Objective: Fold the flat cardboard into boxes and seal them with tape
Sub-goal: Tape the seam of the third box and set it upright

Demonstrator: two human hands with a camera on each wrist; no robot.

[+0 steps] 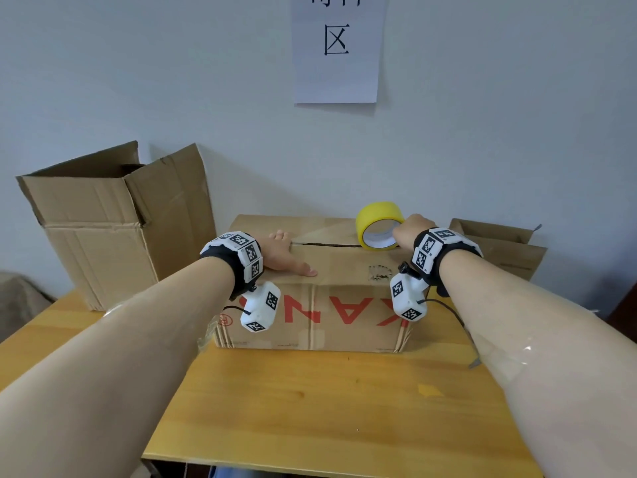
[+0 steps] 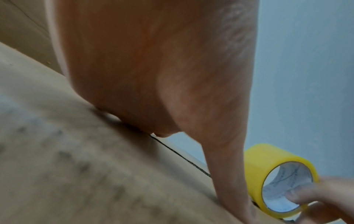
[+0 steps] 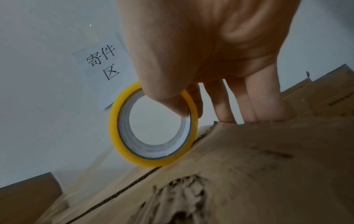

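Two flaps meet along a dark seam (image 1: 327, 244) on top of the box (image 1: 310, 305), and that seam is where the step in hand lies: running tape across it, as I judge it. Between the two hands the seam shows bare, no strip visible on it. At its right end the roll (image 1: 379, 225) stands on edge, touching the cardboard just under the right hand (image 1: 412, 229), which pinches it with the thumb hooked inside the core and a finger behind the rim; the other fingers reach down to the box top. At the seam's left end the left hand (image 1: 286, 253) lies flat, fingers straight and thumb spread, pressing the flaps down.

To do this well, keep the left palm firm so the flaps stay level and closed, centre the roll on the gap, and draw it along in one straight pull, smoothing behind. Skewed tape would likely miss one flap.

Left of the left hand stands an open box (image 1: 103, 229); right of the right hand lies flat cardboard (image 1: 499, 250). All rest on the table (image 1: 310, 408).
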